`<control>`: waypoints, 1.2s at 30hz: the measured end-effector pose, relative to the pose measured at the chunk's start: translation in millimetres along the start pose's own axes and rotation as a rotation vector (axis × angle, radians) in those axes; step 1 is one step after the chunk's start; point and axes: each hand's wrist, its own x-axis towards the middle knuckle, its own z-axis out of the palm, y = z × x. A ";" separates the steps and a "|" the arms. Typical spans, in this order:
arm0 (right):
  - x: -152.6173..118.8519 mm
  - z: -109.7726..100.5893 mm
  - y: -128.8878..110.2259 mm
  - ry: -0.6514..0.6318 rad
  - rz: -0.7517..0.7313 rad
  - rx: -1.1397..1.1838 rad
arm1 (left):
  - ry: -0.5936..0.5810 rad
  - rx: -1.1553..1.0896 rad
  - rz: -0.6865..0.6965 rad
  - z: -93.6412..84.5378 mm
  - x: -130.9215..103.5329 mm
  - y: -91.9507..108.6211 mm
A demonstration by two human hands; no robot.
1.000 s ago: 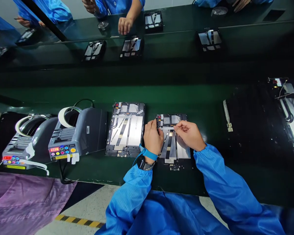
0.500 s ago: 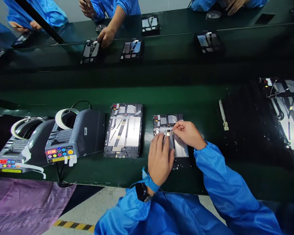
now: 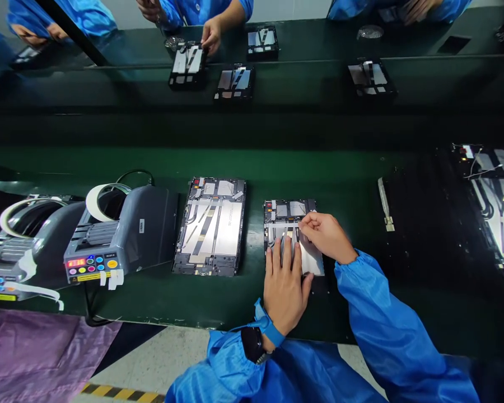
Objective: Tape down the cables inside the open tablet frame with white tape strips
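Note:
An opened tablet (image 3: 315, 263) with its silvery battery and ribbon cables exposed lies on the green bench in front of me. My left hand (image 3: 285, 285) rests flat over its lower left part, fingers stretched upward and slightly apart. At the tablet's upper right, my right hand (image 3: 325, 235) is closed in a pinch at the end of a pale strip of tape (image 3: 280, 225) that runs across the top of the battery. The fingertips partly hide that end. Left of it sits a second opened tablet (image 3: 229, 224), untouched.
Two tape dispensers (image 3: 145, 240) with white tape rolls stand at left. At right are a flat pale strip (image 3: 385, 204) and another opened tablet (image 3: 499, 207). Across the bench, a co-worker's hand (image 3: 211, 36) holds a tablet (image 3: 188, 64); several other tablets lie nearby.
My left hand has shifted slightly right and now lies flatter on the tablet. My right hand stays pinched at the tape's end. The co-worker's hand and tablet have moved right.

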 end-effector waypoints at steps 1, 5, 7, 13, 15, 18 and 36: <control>-0.2 0.2 0.0 0.001 0.004 -0.007 | -0.003 0.002 -0.004 0.4 0.5 0.1; -1.4 -0.3 -2.6 0.006 0.022 -0.034 | -0.003 0.006 -0.013 -0.4 4.0 0.1; -2.0 -0.9 -4.5 0.009 0.019 -0.042 | -0.012 0.007 -0.015 -2.0 5.9 -0.4; -3.3 -1.5 -6.0 0.010 0.007 -0.051 | -0.024 0.001 -0.027 -4.1 9.0 -1.6; -3.6 -0.9 -4.8 0.016 0.005 -0.060 | -0.026 0.003 -0.030 -3.8 9.5 -1.7; -4.4 -0.1 -3.9 0.039 -0.013 -0.096 | -0.028 0.010 -0.034 -4.4 10.5 -1.7; -5.5 4.8 -8.8 0.107 -0.020 -0.301 | -0.031 0.005 -0.036 -5.6 14.4 -2.7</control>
